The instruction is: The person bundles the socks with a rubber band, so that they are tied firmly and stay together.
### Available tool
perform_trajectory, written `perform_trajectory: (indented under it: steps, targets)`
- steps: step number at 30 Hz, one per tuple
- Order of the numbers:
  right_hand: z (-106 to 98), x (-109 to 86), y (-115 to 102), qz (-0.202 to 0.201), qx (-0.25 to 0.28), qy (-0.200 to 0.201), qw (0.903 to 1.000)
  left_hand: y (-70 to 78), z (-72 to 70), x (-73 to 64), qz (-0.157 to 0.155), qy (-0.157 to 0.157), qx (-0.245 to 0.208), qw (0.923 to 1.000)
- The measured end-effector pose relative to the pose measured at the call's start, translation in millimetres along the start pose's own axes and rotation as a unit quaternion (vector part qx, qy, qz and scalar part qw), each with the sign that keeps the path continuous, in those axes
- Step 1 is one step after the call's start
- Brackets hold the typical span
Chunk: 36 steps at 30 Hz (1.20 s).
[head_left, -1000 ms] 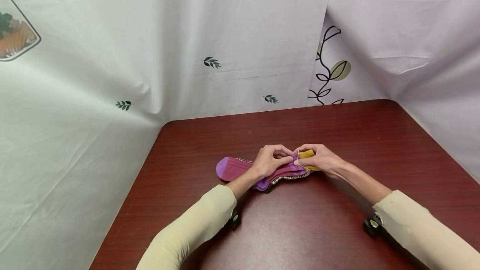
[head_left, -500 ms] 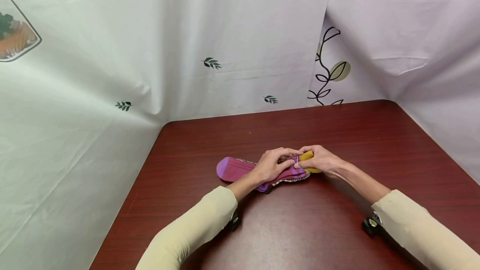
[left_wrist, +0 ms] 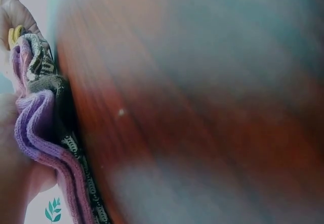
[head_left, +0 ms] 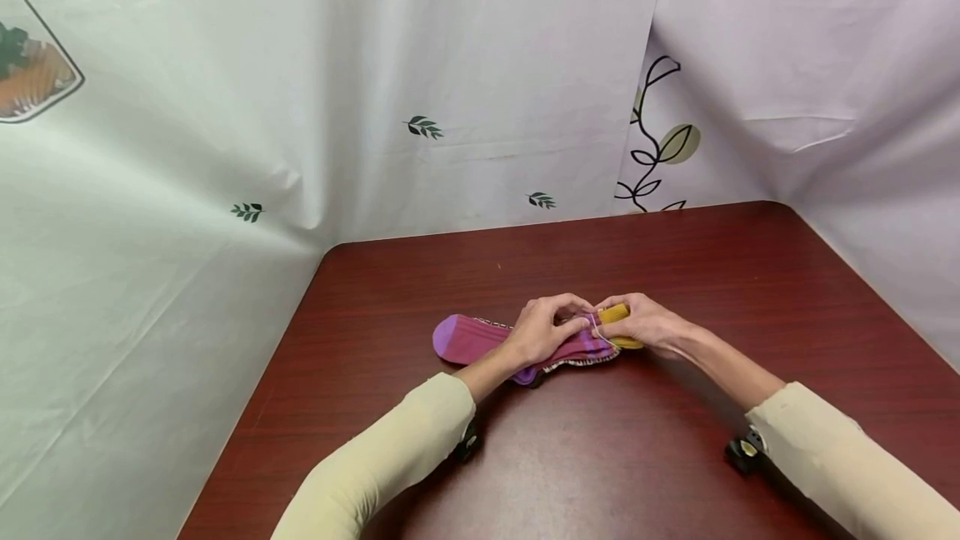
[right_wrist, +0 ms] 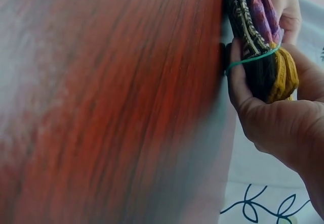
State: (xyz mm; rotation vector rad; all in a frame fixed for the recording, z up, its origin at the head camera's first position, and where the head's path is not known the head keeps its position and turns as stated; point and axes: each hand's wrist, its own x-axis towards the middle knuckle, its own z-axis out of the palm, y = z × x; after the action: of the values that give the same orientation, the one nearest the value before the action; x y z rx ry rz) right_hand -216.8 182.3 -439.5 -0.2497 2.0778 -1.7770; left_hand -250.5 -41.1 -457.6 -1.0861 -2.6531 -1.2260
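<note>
A stack of socks lies on the table: pink-and-purple socks (head_left: 472, 339) with yellow cuffs (head_left: 615, 313) on top, and black-and-white patterned socks (right_wrist: 242, 19) beneath. Around the stack near the cuffs runs a thin elastic band (right_wrist: 257, 58), pale in the head view and greenish in the right wrist view. My left hand (head_left: 542, 332) holds the purple part just left of the band, thumb and fingers on the fabric. At the cuff end my right hand (head_left: 651, 326) grips the stack, and one of its fingers touches the band. The left fingertips are partly hidden.
The dark red wooden table (head_left: 600, 457) has rounded far corners. White printed cloth (head_left: 480, 90) hangs along its back and both sides. A small black device (head_left: 742, 450) sits under the right sleeve, another (head_left: 468, 440) under the left.
My left hand has shifted slightly right toward the cuffs, its fingers lifting and settling again beside the band. The band's slant has changed a little; the right hand has barely moved.
</note>
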Motion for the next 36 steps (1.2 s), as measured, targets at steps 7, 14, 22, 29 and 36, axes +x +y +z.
perform_trajectory:
  steps: [7, 14, 22, 29, 36]
  targets:
    - [-5.4, -9.2, -1.7, 0.032, 0.053, -0.033, 0.9976, -1.6, 1.3, -0.3, -0.008, 0.019, -0.011, 0.9997]
    - [-1.8, -16.2, 0.9, 0.065, 0.107, -0.034, 0.9916, -0.5, 1.6, -0.4, -0.019, 0.026, -0.014, 0.9994]
    - [9.8, -20.4, 5.4, 0.049, 0.143, 0.008, 0.9886, -0.5, 0.6, -0.7, -0.028, 0.025, -0.019, 0.9991]
    - [16.9, -16.6, 10.6, 0.030, 0.152, 0.038, 0.9873, 0.8, 0.8, -0.6, -0.021, 0.021, -0.004, 0.9995]
    - [17.9, -16.9, 14.2, 0.025, 0.159, 0.052, 0.9857, 17.5, 1.7, -9.4, 0.060, 0.043, 0.144, 0.9868]
